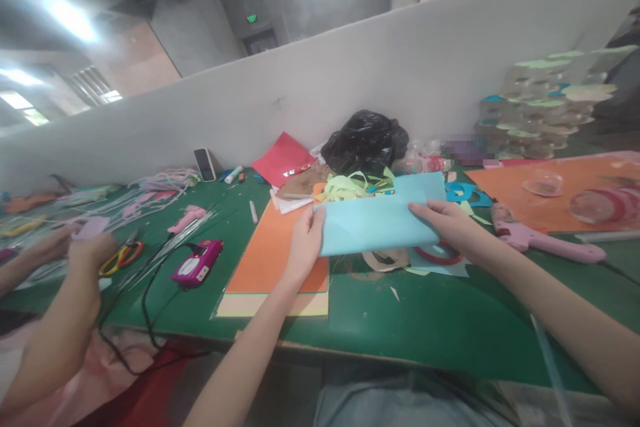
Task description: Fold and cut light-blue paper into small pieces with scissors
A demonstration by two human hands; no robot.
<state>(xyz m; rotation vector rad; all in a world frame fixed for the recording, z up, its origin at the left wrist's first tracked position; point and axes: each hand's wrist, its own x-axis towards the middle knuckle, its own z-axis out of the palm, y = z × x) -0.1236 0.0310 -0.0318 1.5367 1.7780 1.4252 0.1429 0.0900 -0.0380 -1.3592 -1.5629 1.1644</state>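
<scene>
A folded sheet of light blue paper (373, 223) is stretched between my two hands, raised over the green table. My left hand (306, 240) pinches its left edge, thumb on the near face. At the upper right, my right hand (443, 221) grips the paper between thumb and fingers. Below and behind it lie pale green paper strips (345, 187) and a red ring (440, 253), partly covered by the sheet. Left of my left hand are orange paper sheets (270, 253) in a stack.
A co-worker's hands (93, 243) hold lilac paper at the left, near scissors (123, 257). A magenta power box (199, 263) with black cables lies between us. A pink glue gun (550, 240) rests at the right. Behind stand a black plastic bag (367, 140) and a phone (204, 165).
</scene>
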